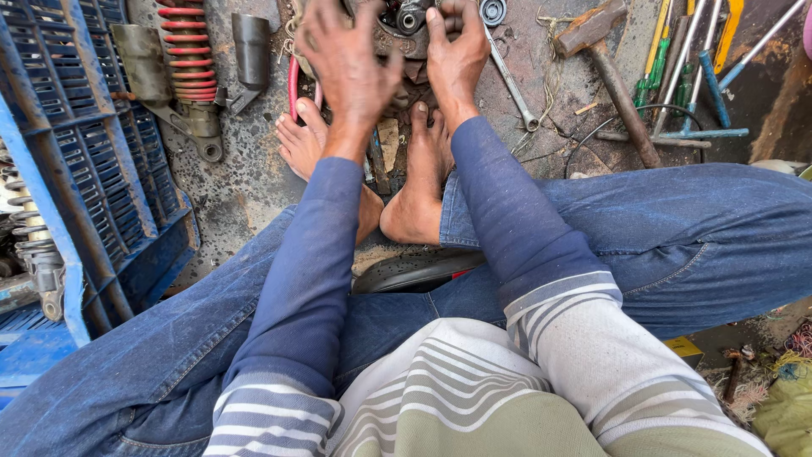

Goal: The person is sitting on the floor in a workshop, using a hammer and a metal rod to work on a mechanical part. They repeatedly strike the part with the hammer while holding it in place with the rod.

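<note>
I sit on the floor in blue jeans with both bare feet braced against a greasy metal engine part (pixel 404 21) at the top of the view. My left hand (pixel 347 63) lies over the part's left side, fingers spread and curled down on it. My right hand (pixel 457 55) grips the part's right edge, thumb by a small round hub (pixel 409 17). Most of the part is hidden under my hands. A red hose (pixel 293 85) curves beside my left foot.
A red-coil shock absorber (pixel 188 51) and a grey cylinder (pixel 250 46) lie to the left by a blue plastic crate (pixel 93 161). A spanner (pixel 512 85), a hammer (pixel 613 76) and several green and blue-handled screwdrivers (pixel 689 76) lie to the right.
</note>
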